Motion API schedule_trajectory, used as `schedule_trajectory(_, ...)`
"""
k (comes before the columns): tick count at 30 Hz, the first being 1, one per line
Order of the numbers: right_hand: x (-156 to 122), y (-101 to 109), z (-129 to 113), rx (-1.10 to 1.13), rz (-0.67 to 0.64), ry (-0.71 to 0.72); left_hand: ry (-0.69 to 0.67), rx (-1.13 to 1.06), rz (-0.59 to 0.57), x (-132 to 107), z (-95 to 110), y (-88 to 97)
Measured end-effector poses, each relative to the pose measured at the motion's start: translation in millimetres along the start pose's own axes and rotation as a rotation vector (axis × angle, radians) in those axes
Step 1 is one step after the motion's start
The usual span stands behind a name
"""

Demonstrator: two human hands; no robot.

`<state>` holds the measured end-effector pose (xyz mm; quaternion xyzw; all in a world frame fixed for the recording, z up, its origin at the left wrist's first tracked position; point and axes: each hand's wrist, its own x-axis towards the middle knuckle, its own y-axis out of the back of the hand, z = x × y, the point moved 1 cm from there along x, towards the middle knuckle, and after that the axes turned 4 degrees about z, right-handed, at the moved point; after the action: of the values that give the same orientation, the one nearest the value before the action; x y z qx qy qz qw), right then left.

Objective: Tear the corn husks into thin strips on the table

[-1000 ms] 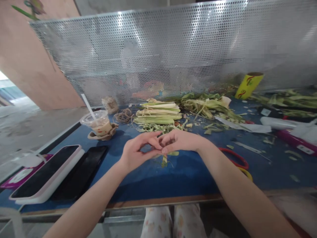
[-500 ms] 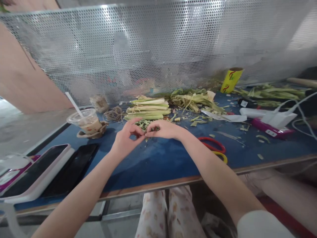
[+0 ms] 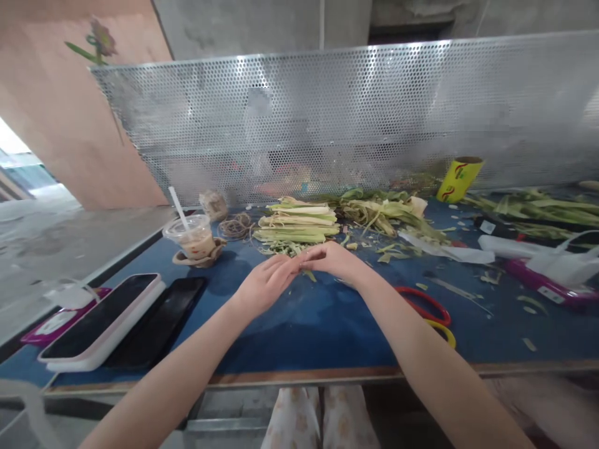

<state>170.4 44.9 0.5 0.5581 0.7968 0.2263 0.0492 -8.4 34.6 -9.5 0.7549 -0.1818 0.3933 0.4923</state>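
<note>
Leaf scrap lies just under both hands; left hand and right hand, pinching earlier, now flatten, fingertips meeting. No writing is legible.

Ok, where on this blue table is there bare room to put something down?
Bare blue table lies near the front edge, between the black phone and the scissors. Crowded: the back, with stacked leaf strips, husk pile and cup.

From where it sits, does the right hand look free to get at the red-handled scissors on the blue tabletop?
Probably yes. The right hand rests on the blue tabletop, fingertips meeting the left hand. The red-handled scissors lie uncovered beside the right forearm; only small leaf scraps lie around them.
</note>
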Motion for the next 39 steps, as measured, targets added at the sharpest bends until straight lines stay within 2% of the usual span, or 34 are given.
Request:
schedule_trajectory(2,-1,1,-3,0.008,-0.006,0.020,-0.030,-0.014,0.009,2,-1,3.4)
schedule_trajectory(5,-4,2,-10,-0.001,-0.018,0.069,0.068,-0.029,0.005,4,-5,9.2)
schedule_trajectory(9,-8,3,-19,-0.003,-0.052,0.112,0.148,-0.131,-0.114,5,-10,10.5)
schedule_trajectory(14,-7,-1,-14,0.012,-0.058,0.084,0.386,-0.234,-0.181,5,-9,6.3)
schedule_trajectory(20,-3,-11,-5,0.079,-0.045,0.014,0.458,-0.264,-0.153,5,-8,5.2)
schedule_trajectory(26,-5,-13,-7,0.185,-0.079,-0.038,0.707,-0.552,-0.102,2,-10,4.2)
schedule_trajectory(29,-6,-12,-9,0.229,-0.096,-0.030,0.790,-0.710,-0.093,3,-10,3.6)
schedule_trajectory(32,-7,-11,-11,0.224,-0.095,-0.017,0.816,-0.780,-0.102,4,-9,3.8)
schedule_trajectory(39,-7,-16,-8,0.110,-0.064,-0.015,0.765,-0.743,-0.148,1,-10,2.4)
